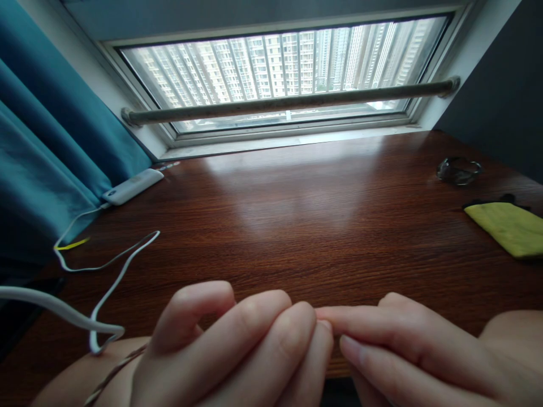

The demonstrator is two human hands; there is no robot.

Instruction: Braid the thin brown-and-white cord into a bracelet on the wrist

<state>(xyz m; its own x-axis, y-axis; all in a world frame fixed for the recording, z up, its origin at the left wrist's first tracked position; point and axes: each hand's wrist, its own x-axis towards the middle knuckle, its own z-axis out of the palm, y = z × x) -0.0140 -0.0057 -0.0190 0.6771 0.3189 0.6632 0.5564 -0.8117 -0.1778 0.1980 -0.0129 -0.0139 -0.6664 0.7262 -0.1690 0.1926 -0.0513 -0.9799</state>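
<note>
- Nearest the camera, the left hand (237, 345) is seen at the bottom edge with its fingers curled inward; whether anything is pinched inside cannot be told.
- A thin braided cord (114, 373) is seen running across the left wrist towards the lower edge of the view.
- The right hand (407, 350) is held just beside the left one, its fingers stretched leftward so that the fingertips (326, 316) are touching the left hand's fingers; no held thing can be made out between them, so its grasp cannot be told either.
- Both hands are placed over the near edge of the dark wooden table (305, 226).
- At the far left, a teal curtain (46, 152) is hung beside the window (284, 68).
- A white cable (102, 282) is looped over the table's left part, and it is led back to a white power bank (132, 185) lying near the curtain.
- A small yellow strip (72, 245) is seen beside the cable.
- A rod (292, 102) is fixed across the window.
- At the far right, a dark shiny ring-shaped object (459, 170) is lying, blurred.
- In front of it, a yellow-green cloth (509, 227) is lying at the table's right edge, well apart from the hands.
</note>
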